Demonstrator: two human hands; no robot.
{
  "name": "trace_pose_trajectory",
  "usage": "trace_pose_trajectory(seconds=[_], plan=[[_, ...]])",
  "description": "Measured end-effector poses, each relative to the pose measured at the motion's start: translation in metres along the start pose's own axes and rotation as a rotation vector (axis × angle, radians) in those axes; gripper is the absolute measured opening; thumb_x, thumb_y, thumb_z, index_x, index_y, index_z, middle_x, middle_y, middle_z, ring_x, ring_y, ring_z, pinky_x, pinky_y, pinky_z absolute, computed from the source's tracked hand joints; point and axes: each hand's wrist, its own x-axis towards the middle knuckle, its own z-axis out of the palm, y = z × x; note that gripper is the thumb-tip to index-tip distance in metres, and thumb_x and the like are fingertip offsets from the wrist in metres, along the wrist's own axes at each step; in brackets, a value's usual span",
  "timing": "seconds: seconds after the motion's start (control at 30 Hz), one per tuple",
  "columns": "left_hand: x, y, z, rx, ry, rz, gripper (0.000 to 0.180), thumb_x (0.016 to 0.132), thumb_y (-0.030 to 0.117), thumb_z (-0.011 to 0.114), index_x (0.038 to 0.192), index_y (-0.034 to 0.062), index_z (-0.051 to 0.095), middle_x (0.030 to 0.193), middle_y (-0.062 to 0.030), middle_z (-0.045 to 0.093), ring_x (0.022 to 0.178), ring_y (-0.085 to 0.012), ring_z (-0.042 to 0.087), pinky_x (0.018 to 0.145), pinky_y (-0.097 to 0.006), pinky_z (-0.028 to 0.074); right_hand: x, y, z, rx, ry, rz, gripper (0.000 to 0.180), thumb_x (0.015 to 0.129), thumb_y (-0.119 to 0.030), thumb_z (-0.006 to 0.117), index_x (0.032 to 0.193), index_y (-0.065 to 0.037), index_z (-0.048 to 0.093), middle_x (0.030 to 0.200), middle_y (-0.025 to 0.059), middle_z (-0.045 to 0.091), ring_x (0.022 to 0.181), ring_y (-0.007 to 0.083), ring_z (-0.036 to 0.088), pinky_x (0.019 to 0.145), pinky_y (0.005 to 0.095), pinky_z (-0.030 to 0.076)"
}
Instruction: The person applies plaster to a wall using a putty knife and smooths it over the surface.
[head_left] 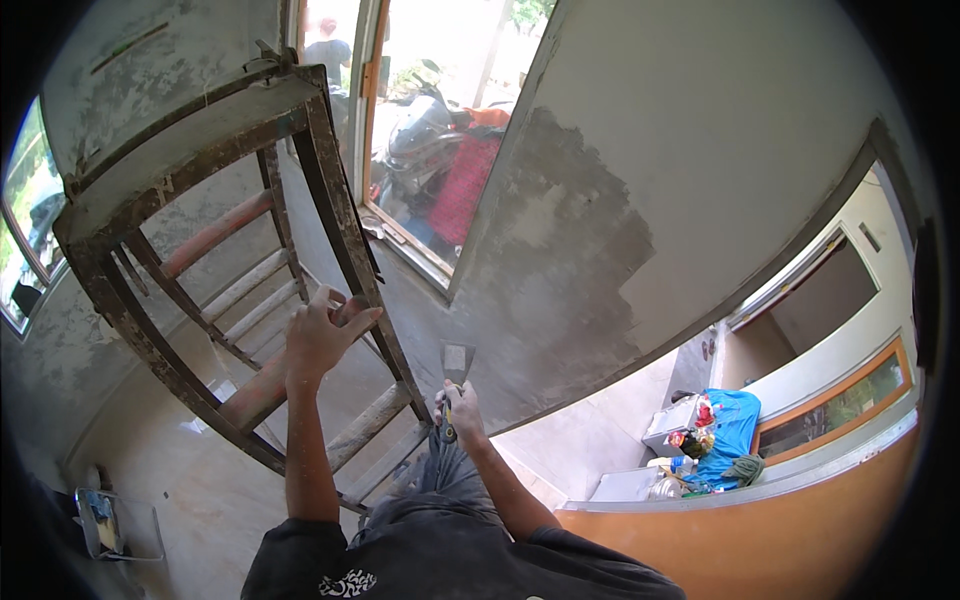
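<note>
Scraper (457, 364) in grip of right hand (462, 411), forearm angled inward; left hand (318, 338), arm outstretched, around ladder rung (257, 394).

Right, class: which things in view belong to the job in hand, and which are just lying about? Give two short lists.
Job, it seems:
scraper, held in the right hand
ladder, its reddish rung gripped by the left hand
dark wall patch

Just lying about, probably:
blue sheet
plastic bottle
motorcycle, outside

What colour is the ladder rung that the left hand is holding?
The rung is a worn, faded red-brown; it shows best in the head view.
</note>
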Motion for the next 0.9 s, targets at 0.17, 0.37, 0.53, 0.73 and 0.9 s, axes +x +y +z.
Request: trace_pose_trajectory(seconds=[0.17,0.37,0.53,0.73,0.9], plan=[[-0.001,0.0,0.002,0.044,0.033,0.002,0.056,0.065,0.053,0.072,0.087,0.003,0.061,0.074,-0.0171,0.065,0.073,-0.0336,0.064,0.068,-0.043,0.049,0.005,-0.007,0.018,0.038,-0.054,-0.016,0.019,0.093,-0.022,0.048,0.087,-0.008,0.038,0.067,0.0058,0.052,0.047,0.0124,0.051,0.041,0.027,0.042],[0.0,0.0,0.009,0.07,0.073,-0.017,0.057,0.063,0.055,0.073,0.086,0.0036,0.061,0.072,-0.0169,0.065,0.07,-0.0334,0.064,0.065,-0.043,0.048,0.002,0.007,0.01,0.107,-0.035,0.023,0.019,0.094,-0.025,0.045,0.087,-0.009,0.038,0.073,0.0072,0.055,0.048,0.0129,0.051,0.042,0.0275,0.043],[0.001,0.005,0.008,0.085,0.043,-0.072,0.055,0.063,0.054,0.074,0.086,0.0052,0.06,0.072,-0.0165,0.064,0.071,-0.0335,0.063,0.064,-0.043,0.048,-0.004,0.013,-0.005,0.126,-0.017,0.078,0.022,0.095,-0.028,0.045,0.089,-0.009,0.039,0.075,0.0081,0.056,0.05,0.0143,0.054,0.043,0.0289,0.046],[0.001,0.001,0.011,0.117,0.085,-0.051,0.054,0.062,0.053,0.075,0.087,0.0064,0.06,0.07,-0.015,0.063,0.071,-0.0345,0.062,0.064,-0.043,0.047,0.001,0.013,-0.015,0.129,0.027,0.094,0.022,0.095,-0.03,0.045,0.091,-0.008,0.043,0.076,0.0068,0.056,0.052,0.0135,0.054,0.046,0.0275,0.046],[-0.001,0.005,0.011,0.095,0.105,-0.036,0.057,0.062,0.052,0.076,0.09,0.0063,0.058,0.067,-0.0139,0.062,0.066,-0.0337,0.06,0.063,-0.044,0.045,0.008,0.014,-0.01,0.155,0.002,0.084,0.025,0.095,-0.03,0.046,0.093,-0.006,0.047,0.075,0.0062,0.058,0.055,0.0122,0.055,0.049,0.0253,0.046]])
